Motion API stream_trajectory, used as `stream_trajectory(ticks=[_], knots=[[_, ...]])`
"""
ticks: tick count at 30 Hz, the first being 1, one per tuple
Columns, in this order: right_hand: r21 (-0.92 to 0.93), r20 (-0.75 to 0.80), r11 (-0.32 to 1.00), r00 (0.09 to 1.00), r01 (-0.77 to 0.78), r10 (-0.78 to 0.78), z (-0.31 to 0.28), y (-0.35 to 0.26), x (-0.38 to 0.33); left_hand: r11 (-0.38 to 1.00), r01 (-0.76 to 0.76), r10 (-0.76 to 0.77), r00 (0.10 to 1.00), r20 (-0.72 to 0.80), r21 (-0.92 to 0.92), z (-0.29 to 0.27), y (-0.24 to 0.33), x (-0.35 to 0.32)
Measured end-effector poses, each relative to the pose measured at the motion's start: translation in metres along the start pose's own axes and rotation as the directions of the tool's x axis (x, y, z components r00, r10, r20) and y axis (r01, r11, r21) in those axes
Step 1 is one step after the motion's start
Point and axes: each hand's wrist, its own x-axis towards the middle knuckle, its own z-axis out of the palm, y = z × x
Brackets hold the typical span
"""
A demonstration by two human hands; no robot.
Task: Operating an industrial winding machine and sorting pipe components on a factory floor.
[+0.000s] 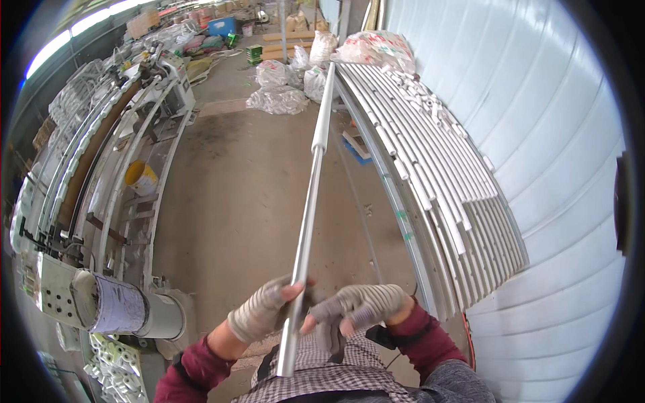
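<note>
A long silver metal rod (306, 232) runs away from my apron toward the far end of the rack. A wider white tube (325, 111) sits around its far part. My left hand (263, 310), in a worn striped glove with bare fingertips, is closed round the rod near its close end. Just right of the rod is my right hand (363, 305), gloved the same way. Its fingers are apart and point toward the rod, with no object visible in them. Whether those fingertips touch the rod, I cannot tell.
On the right, a long rack (390, 181) carries rows of white tubes (420, 154) beside a pale wall. A long machine (101, 195) stands left, with a yellow bucket (141, 177) inside its frame. Plastic sacks (275, 97) lie ahead on the floor.
</note>
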Motion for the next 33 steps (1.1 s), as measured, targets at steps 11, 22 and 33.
stream_trajectory(ticks=[11, 22, 33], knots=[[0.251, -0.933, 0.905, 0.336, 0.345, 0.130, -0.492, 0.056, 0.115, 0.937, 0.094, 0.115, 0.827, -0.550, 0.336, -0.197, -0.160, 0.061], [0.307, -0.920, 0.924, 0.321, 0.230, 0.225, -0.613, 0.054, 0.132, 0.779, 0.576, 0.036, 0.350, -0.936, 0.246, -0.203, -0.202, 0.153], [0.435, -0.820, 0.883, 0.483, 0.176, 0.307, -0.367, 0.089, 0.198, 0.664, 0.747, 0.019, 0.038, -0.999, 0.041, -0.199, -0.345, -0.008]])
